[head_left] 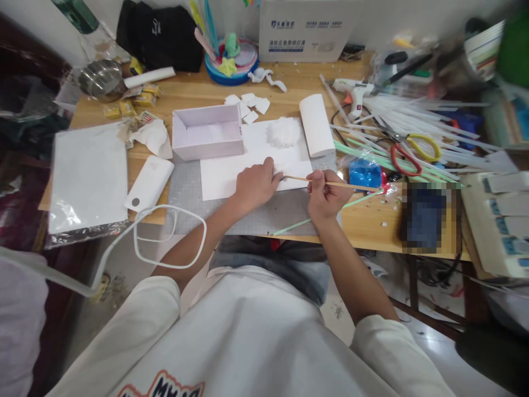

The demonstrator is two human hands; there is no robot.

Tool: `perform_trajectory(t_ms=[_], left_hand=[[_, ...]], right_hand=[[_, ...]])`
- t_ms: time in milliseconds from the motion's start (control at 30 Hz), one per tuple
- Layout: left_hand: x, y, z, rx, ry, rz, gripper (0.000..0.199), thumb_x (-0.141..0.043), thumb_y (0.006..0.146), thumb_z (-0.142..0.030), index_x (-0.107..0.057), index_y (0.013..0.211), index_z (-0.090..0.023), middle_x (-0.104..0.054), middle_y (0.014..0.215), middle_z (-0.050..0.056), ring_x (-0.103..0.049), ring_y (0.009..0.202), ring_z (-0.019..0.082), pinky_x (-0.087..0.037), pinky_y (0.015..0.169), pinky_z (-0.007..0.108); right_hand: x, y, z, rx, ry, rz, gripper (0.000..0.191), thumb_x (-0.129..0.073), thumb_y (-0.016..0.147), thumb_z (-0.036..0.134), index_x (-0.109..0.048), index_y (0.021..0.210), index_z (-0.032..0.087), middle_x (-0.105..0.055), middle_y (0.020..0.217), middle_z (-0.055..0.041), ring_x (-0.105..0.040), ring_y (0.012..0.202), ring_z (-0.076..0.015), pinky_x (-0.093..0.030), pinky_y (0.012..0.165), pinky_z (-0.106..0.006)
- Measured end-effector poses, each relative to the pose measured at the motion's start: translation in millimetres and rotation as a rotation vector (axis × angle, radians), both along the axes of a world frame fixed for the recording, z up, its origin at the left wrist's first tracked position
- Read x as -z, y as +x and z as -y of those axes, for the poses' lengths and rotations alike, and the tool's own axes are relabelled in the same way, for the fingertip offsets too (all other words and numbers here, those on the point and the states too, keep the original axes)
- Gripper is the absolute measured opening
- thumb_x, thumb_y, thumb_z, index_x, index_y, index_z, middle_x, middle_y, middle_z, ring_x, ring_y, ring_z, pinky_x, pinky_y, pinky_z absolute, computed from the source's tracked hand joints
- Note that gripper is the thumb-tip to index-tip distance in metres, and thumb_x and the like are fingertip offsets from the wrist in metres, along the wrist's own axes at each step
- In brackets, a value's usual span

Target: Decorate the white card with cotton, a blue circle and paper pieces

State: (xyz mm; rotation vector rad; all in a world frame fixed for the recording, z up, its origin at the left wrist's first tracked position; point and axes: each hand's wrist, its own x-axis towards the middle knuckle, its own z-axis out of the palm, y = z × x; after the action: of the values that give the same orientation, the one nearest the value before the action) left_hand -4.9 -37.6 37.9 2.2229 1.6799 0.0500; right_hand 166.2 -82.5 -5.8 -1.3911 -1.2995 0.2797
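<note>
My right hand (326, 196) is closed around a thin wooden stick with a dark tip (303, 179), held almost level and pointing left. Its tip meets the fingers of my left hand (257, 183), which are curled together over a white sheet (219, 179); whatever they pinch is hidden. On the same sheet, beyond both hands, lies a fluffy white heap (284, 132). An open white box (208, 132) stands at the sheet's left edge, and a curved white piece (317, 125) rests at its right. Under the sheet is a grey cutting mat (185, 187).
White strips (430, 121), scissors (407, 154) and a glue gun (355, 96) crowd the right side. Left are a power bank (149, 183) with a looping white cable (202, 242) and a bagged white sheet (88, 176). A carton (309, 33) stands behind.
</note>
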Motion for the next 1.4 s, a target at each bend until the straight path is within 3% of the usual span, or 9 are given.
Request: perform_trajectory(t_ms=[233, 467, 700, 833, 933, 1033, 1167, 1267, 1400], left_hand=[[-5.5, -1.0, 1.3, 0.014, -0.018, 0.031, 0.039, -0.054, 0.097, -0.055, -0.057, 0.114, -0.02, -0.074, 0.099, 0.01, -0.072, 0.092, 0.031, -0.051, 0.076, 0.036], [-3.7, -1.9, -1.5, 0.023, -0.021, 0.018, 0.034, -0.049, 0.1, -0.049, -0.057, 0.116, -0.02, -0.074, 0.101, 0.012, -0.071, 0.094, 0.032, -0.051, 0.077, 0.038], [-4.8, -2.7, -1.8, 0.017, -0.036, 0.054, 0.031, -0.049, 0.101, -0.048, -0.058, 0.114, -0.021, -0.074, 0.101, 0.011, -0.071, 0.093, 0.03, -0.05, 0.077, 0.036], [-12.5, -9.0, 3.6, 0.075, -0.063, 0.091, 0.032, -0.053, 0.1, -0.047, -0.059, 0.118, -0.021, -0.075, 0.098, 0.009, -0.07, 0.09, 0.028, -0.049, 0.076, 0.035], [-26.3, -30.1, -0.6, 0.08, -0.024, 0.145, 0.034, -0.057, 0.097, -0.045, -0.061, 0.123, -0.023, -0.075, 0.094, 0.005, -0.069, 0.087, 0.025, -0.049, 0.078, 0.035], [-44.6, -66.9, -24.6, -0.007, 0.132, 0.206, 0.025, -0.056, 0.097, -0.037, -0.067, 0.117, -0.026, -0.075, 0.095, 0.003, -0.066, 0.087, 0.022, -0.048, 0.085, 0.036], [-57.6, -110.9, -78.7, -0.133, 0.275, 0.148, 0.019, -0.059, 0.094, -0.036, -0.073, 0.103, -0.028, -0.073, 0.095, 0.001, -0.058, 0.092, 0.021, -0.046, 0.097, 0.041], [-50.6, -119.4, -113.0, -0.093, 0.21, 0.082, 0.02, -0.06, 0.092, -0.033, -0.076, 0.102, -0.026, -0.072, 0.094, 0.001, -0.054, 0.088, 0.019, -0.047, 0.098, 0.042], [-31.2, -109.9, -137.3, -0.005, 0.14, 0.009, 0.018, -0.064, 0.087, -0.03, -0.076, 0.099, -0.026, -0.074, 0.094, 0.003, -0.058, 0.093, 0.022, -0.048, 0.095, 0.041]], right_hand=[[-0.8, -2.0, -1.6, 0.02, -0.034, -0.022, 0.047, -0.052, 0.1, 0.056, -0.069, 0.074, 0.021, -0.056, 0.052, 0.0037, -0.055, 0.049, -0.0108, -0.041, 0.052, -0.026], [0.0, 0.1, -0.2, 0.056, 0.025, -0.032, 0.05, -0.05, 0.1, 0.058, -0.067, 0.07, 0.022, -0.052, 0.049, 0.004, -0.054, 0.047, -0.0114, -0.04, 0.052, -0.027], [0.8, -0.4, -0.7, 0.003, -0.01, -0.006, 0.049, -0.049, 0.1, 0.059, -0.066, 0.071, 0.023, -0.054, 0.052, 0.003, -0.053, 0.049, -0.0123, -0.042, 0.053, -0.029], [1.0, -0.5, -0.8, 0.003, -0.01, -0.002, 0.047, -0.051, 0.1, 0.057, -0.066, 0.072, 0.022, -0.054, 0.052, 0.0033, -0.053, 0.049, -0.0121, -0.042, 0.053, -0.029], [0.5, -0.7, -0.1, -0.001, 0.007, 0.004, 0.045, -0.052, 0.1, 0.054, -0.067, 0.072, 0.022, -0.054, 0.052, 0.0036, -0.052, 0.049, -0.012, -0.041, 0.054, -0.029], [-0.7, -1.3, 0.4, -0.013, 0.042, 0.021, 0.044, -0.052, 0.101, 0.052, -0.067, 0.071, 0.022, -0.054, 0.053, 0.0035, -0.052, 0.049, -0.0116, -0.041, 0.056, -0.029], [-2.9, -1.7, 0.4, -0.007, 0.031, 0.066, 0.049, -0.049, 0.101, 0.055, -0.066, 0.07, 0.022, -0.055, 0.053, 0.0027, -0.053, 0.051, -0.0121, -0.042, 0.057, -0.029], [-4.1, -1.8, 0.4, -0.006, 0.044, 0.085, 0.049, -0.049, 0.101, 0.055, -0.066, 0.069, 0.022, -0.054, 0.053, 0.0025, -0.053, 0.051, -0.0122, -0.041, 0.057, -0.029], [-4.4, -2.0, 0.6, -0.019, 0.066, 0.075, 0.047, -0.05, 0.101, 0.052, -0.066, 0.069, 0.022, -0.054, 0.053, 0.0027, -0.053, 0.05, -0.0122, -0.041, 0.056, -0.029]])
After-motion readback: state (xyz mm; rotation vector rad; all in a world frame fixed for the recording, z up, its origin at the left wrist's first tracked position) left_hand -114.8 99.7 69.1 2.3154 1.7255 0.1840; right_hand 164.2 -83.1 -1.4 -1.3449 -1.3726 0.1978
